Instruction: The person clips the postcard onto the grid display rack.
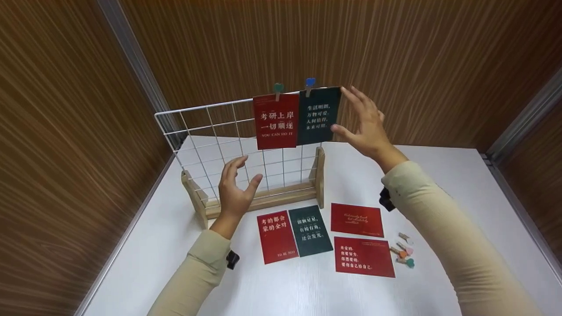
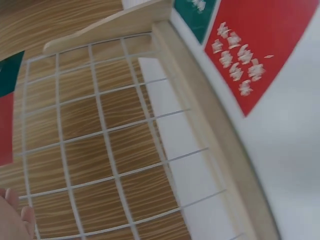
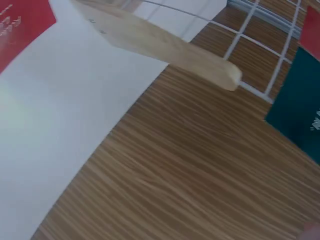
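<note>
A white wire grid [image 1: 224, 127] stands in a wooden base [image 1: 263, 198]. On its top edge hang a red card [image 1: 276, 121] under a green heart clothespin [image 1: 278, 89] and a dark green card [image 1: 319, 116] under a blue heart clothespin [image 1: 310, 84]. My right hand [image 1: 368, 125] is at the green card's right side, fingertips by its upper corner and thumb at its lower edge, the fingers spread. Lower down, my left hand [image 1: 237, 186] hovers in front of the grid with thumb and fingers apart, holding nothing; its fingertips [image 2: 26, 216] show in the left wrist view.
On the white table [image 1: 298, 289] lie an upright red card [image 1: 278, 237], a green card [image 1: 311, 230] beside it, and two sideways red cards [image 1: 356, 219]. Several heart clothespins [image 1: 403, 253] are scattered to their right. Wood-grain panels [image 1: 417, 66] enclose the table.
</note>
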Available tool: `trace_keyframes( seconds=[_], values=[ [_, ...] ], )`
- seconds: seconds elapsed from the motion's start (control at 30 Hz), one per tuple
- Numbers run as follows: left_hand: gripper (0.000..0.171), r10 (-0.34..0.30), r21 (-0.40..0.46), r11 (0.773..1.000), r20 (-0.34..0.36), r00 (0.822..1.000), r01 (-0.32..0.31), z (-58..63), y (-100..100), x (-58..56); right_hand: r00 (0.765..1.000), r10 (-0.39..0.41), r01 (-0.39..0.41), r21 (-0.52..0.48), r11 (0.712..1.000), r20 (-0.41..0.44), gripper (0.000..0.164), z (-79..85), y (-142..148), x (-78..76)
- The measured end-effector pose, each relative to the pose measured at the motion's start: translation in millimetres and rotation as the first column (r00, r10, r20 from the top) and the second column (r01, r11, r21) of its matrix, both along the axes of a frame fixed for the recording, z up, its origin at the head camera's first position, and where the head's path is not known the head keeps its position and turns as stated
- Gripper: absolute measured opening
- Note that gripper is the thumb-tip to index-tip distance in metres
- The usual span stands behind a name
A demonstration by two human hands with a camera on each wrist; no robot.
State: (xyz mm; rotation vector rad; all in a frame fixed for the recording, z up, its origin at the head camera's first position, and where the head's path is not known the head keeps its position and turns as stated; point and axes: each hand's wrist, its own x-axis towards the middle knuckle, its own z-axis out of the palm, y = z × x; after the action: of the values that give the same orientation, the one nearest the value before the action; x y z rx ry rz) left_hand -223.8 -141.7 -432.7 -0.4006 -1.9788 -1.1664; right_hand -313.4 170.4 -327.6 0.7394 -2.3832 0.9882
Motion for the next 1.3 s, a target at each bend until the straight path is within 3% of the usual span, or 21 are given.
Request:
trace_keyframes(
  seconds=[0.37, 0.8, 0.9, 1.03, 1.3],
  values=[
    [0.054, -0.027, -0.017, 0.999, 0.146, 0.989, 0.029, -32.0, -2.4, 10.7, 0.987, -0.082, 0.075, 0.055, 0.996, 0.138, 0.08, -50.7, 34.6, 6.2],
    [0.06, -0.045, -0.022, 0.998, 0.32, 0.946, 0.055, -71.9, 3.6, 20.9, 0.957, -0.143, 0.122, 0.096, 0.988, 0.253, 0.078, -104.5, 76.7, 17.2],
    [0.063, -0.054, -0.012, 0.998, 0.378, 0.924, 0.063, -82.5, 4.1, 23.2, 0.949, -0.156, 0.131, 0.109, 0.985, 0.273, 0.077, -117.2, 84.6, 21.1],
    [0.067, -0.053, -0.011, 0.998, 0.468, 0.882, 0.066, -95.2, 3.6, 25.5, 0.935, -0.175, 0.142, 0.128, 0.982, 0.307, 0.076, -133.4, 95.3, 27.7],
    [0.077, -0.047, -0.016, 0.997, 0.588, 0.807, 0.07, -114.4, -2.6, 26.6, 0.896, -0.214, 0.167, 0.151, 0.974, 0.389, 0.076, -161.3, 115.8, 42.1]
  ],
)
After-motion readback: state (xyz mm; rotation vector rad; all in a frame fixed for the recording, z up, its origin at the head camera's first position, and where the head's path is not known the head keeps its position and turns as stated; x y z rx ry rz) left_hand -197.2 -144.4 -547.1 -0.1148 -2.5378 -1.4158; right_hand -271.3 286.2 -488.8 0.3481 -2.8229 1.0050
